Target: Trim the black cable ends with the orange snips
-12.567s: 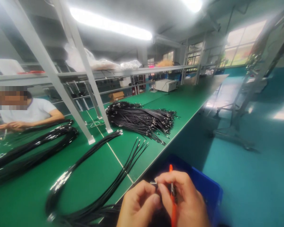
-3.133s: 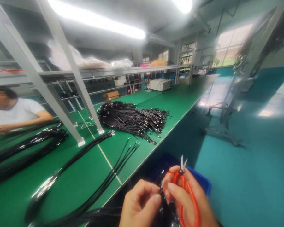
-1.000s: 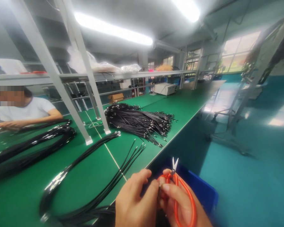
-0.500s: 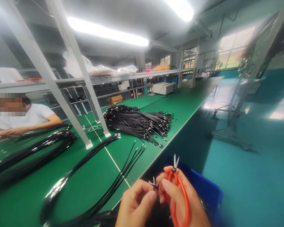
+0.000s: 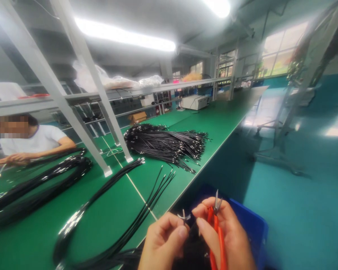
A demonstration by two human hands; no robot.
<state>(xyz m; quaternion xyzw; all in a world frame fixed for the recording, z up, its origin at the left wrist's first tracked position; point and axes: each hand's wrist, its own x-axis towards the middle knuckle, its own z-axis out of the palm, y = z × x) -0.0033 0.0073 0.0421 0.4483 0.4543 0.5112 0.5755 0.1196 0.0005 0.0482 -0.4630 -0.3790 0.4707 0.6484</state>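
My left hand point(image 5: 166, 240) pinches a black cable near its end, where a split, pale tip point(image 5: 184, 216) sticks up above the thumb and forefinger. In my right hand point(image 5: 228, 228) are orange-handled scissors point(image 5: 217, 206), their short blades pointing up and slightly parted. The right thumb and forefinger reach toward the cable end with a small gap between. Left of my hands, a loose group of black cables point(image 5: 141, 210) curves across the green table point(image 5: 101, 221). Beyond them lies a thick pile of black cables point(image 5: 166, 146) with shiny tips.
A blue bin point(image 5: 250, 228) stands below my right hand, beside the table edge. White shelf posts point(image 5: 101, 86) rise from the table. At the left, a co-worker point(image 5: 36, 142) handles a thin cable behind coiled black bundles point(image 5: 45, 183). A wheeled stand point(image 5: 281, 150) is at the right.
My right hand has moved right, away from the left hand's cable end. The scissors' handles have drawn closer together. The left hand keeps its pinch.
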